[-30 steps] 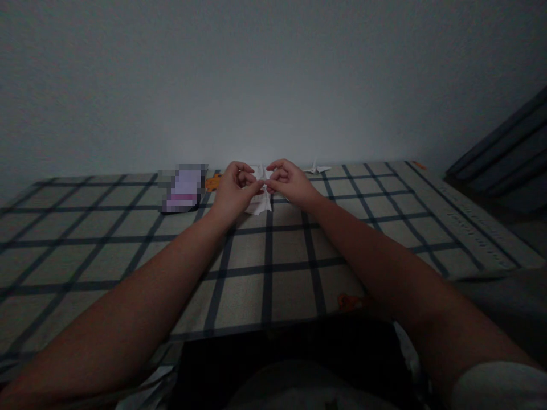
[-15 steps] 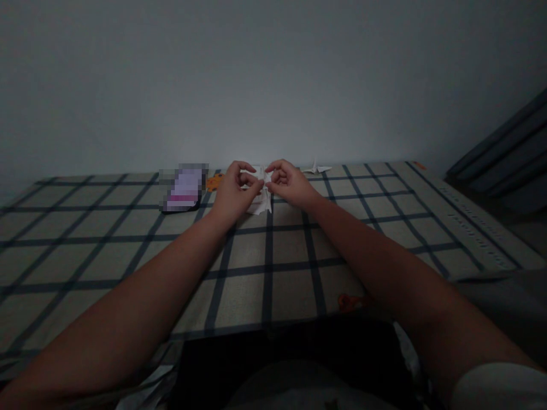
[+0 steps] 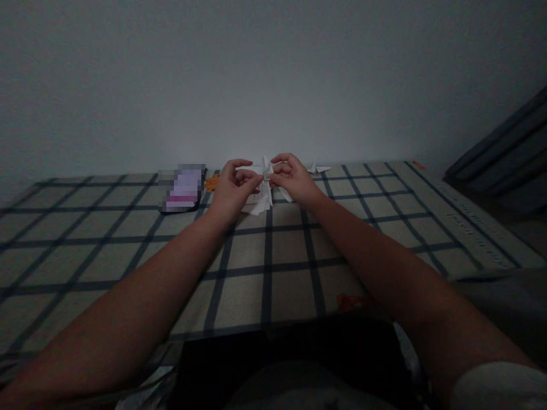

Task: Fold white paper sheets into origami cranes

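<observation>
Between the fingertips of both hands is a small white folded paper (image 3: 265,165), with a pointed part sticking up. My left hand (image 3: 234,188) pinches it from the left, thumb and fingers bent. From the right, my right hand (image 3: 294,177) grips it with thumb and forefinger; its other fingers curl behind. Underneath, white paper sheets (image 3: 257,206) with faint print lie on the tablecloth, partly covered by my left hand. A white folded paper crane (image 3: 317,169) rests beyond my right hand, near the wall.
A phone (image 3: 184,189), blurred out, lies left of my hands on the checked tablecloth (image 3: 290,245). An orange item (image 3: 211,183) sits beside it, partly hidden. Another orange object (image 3: 351,302) is at the near edge. The wall (image 3: 273,80) rises behind the table.
The folded paper now shows more, its pointed part standing up between my fingers. My right hand has turned slightly and shifted right. White paper has come into sight below my right hand.
</observation>
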A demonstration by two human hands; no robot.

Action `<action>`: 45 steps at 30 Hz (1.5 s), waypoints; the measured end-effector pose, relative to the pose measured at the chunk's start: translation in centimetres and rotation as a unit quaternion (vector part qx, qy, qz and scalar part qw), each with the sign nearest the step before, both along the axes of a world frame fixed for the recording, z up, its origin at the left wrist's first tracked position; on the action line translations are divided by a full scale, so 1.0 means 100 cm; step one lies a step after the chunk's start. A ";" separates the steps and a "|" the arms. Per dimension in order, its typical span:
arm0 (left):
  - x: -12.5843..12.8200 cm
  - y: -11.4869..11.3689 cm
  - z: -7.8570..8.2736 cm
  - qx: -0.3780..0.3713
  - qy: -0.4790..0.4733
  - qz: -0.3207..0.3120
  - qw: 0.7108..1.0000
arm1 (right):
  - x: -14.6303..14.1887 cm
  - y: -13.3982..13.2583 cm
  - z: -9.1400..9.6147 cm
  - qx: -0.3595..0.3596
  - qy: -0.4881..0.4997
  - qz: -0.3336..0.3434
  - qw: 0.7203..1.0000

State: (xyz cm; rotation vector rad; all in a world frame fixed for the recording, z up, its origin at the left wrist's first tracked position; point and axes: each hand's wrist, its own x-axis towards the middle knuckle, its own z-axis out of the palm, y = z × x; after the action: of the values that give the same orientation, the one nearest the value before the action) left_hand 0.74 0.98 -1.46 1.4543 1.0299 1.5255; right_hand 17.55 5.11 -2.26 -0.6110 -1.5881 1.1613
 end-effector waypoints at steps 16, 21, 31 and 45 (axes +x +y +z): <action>-0.006 0.000 0.004 -0.185 -0.060 -0.164 0.967 | 0.005 -0.010 0.007 0.003 -0.033 0.027 0.999; -0.008 0.000 0.003 -0.204 -0.069 -0.185 0.959 | 0.007 -0.010 0.010 -0.001 -0.036 0.011 0.999; -0.014 -0.001 0.006 -0.257 -0.076 -0.225 0.937 | 0.018 -0.002 0.015 0.001 -0.058 0.007 0.998; -0.017 0.004 0.004 -0.255 -0.072 -0.220 0.939 | 0.024 -0.003 0.016 0.040 -0.128 0.041 0.990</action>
State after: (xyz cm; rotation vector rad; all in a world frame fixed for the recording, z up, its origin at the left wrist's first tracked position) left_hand -0.95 1.41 -1.01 1.0894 0.8552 0.9356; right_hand 19.91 4.78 -0.66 -0.6689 -1.8837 1.1064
